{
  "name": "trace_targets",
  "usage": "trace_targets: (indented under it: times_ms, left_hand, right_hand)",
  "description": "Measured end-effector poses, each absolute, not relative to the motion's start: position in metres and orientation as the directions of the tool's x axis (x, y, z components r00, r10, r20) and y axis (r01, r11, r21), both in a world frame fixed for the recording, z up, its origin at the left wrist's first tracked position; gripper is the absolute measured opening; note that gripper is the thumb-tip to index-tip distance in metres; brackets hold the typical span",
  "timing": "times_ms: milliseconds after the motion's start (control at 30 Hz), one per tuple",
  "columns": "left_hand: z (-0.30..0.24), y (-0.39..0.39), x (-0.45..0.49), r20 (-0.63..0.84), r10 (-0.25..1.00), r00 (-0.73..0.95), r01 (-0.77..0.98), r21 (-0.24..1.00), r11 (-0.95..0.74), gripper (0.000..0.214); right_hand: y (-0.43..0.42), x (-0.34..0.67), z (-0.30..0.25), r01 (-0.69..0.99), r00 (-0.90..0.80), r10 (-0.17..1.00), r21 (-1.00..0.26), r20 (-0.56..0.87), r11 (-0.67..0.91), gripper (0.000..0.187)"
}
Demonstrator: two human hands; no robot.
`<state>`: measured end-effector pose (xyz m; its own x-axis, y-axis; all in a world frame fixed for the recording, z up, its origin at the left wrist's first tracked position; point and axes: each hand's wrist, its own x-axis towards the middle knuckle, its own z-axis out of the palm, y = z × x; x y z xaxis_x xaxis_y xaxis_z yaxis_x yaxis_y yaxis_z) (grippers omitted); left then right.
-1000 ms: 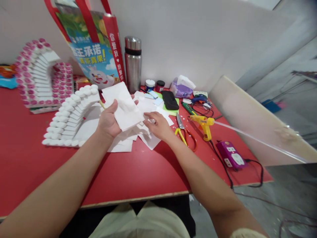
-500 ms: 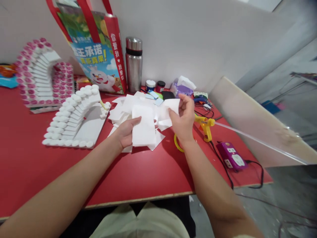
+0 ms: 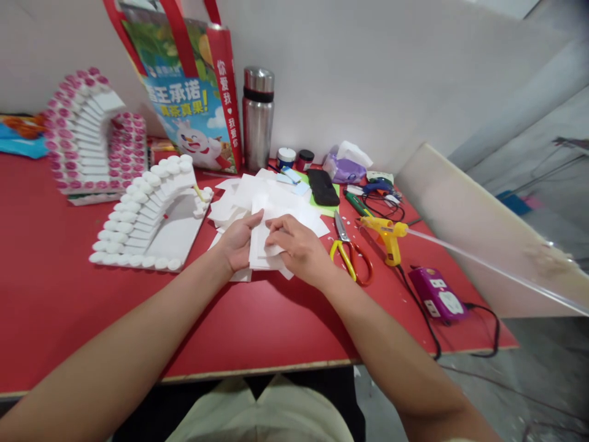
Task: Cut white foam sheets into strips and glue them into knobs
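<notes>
Left hand (image 3: 235,243) grips stack of thin white rectangular paper sheets (image 3: 257,248) between thumb and mostly hidden fingers, seemingly to keep edges together. Right hand (image 3: 301,248), fingers curled, appears to pinch top sheet (image 3: 275,251). Red-and-yellow-handled metal scissors (image 3: 343,237) lie right of these fingers.

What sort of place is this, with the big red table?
It looks like a craft workshop, or maybe just a craft corner. There's a yellow glue gun, scissors and a white model with little steps on the red table.
</notes>
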<state>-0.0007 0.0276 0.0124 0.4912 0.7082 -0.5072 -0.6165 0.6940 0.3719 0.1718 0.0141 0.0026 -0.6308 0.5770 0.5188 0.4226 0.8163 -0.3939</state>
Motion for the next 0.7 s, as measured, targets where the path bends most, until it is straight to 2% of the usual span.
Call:
trace_targets:
  times_ms: [167, 300, 367, 467, 533, 600, 700]
  left_hand:
    - [0.008, 0.03, -0.001, -0.48, 0.723, 0.496, -0.64, 0.36, 0.679, 0.058]
    - [0.002, 0.031, 0.0, -0.382, 0.724, 0.574, -0.633, 0.353, 0.689, 0.066]
    - [0.002, 0.031, 0.0, -0.33, 0.718, 0.613, -0.624, 0.354, 0.696, 0.071]
    - [0.003, 0.03, 0.0, -0.274, 0.714, 0.644, -0.615, 0.369, 0.697, 0.083]
    - [0.002, 0.03, 0.0, -0.271, 0.691, 0.671, -0.584, 0.381, 0.717, 0.081]
    - [0.0, 0.03, -0.001, -0.292, 0.658, 0.695, -0.542, 0.389, 0.745, 0.071]
    - [-0.002, 0.032, -0.003, -0.311, 0.678, 0.666, -0.547, 0.414, 0.727, 0.062]
  right_hand:
    - [0.016, 0.172, 0.003, 0.362, -0.643, 0.522, -0.379, 0.56, 0.852, 0.031]
    - [0.016, 0.171, 0.002, 0.323, -0.66, 0.451, -0.314, 0.601, 0.893, 0.03]
    - [0.016, 0.171, 0.001, 0.326, -0.672, 0.444, -0.301, 0.592, 0.896, 0.031]
    - [0.017, 0.171, -0.001, 0.33, -0.69, 0.477, -0.35, 0.545, 0.877, 0.032]
    - [0.017, 0.17, -0.001, 0.334, -0.691, 0.5, -0.384, 0.521, 0.861, 0.031]
    - [0.015, 0.168, 0.001, 0.323, -0.695, 0.496, -0.391, 0.521, 0.862, 0.028]
    - [0.011, 0.171, 0.011, 0.234, -0.701, 0.475, -0.458, 0.532, 0.857, 0.014]
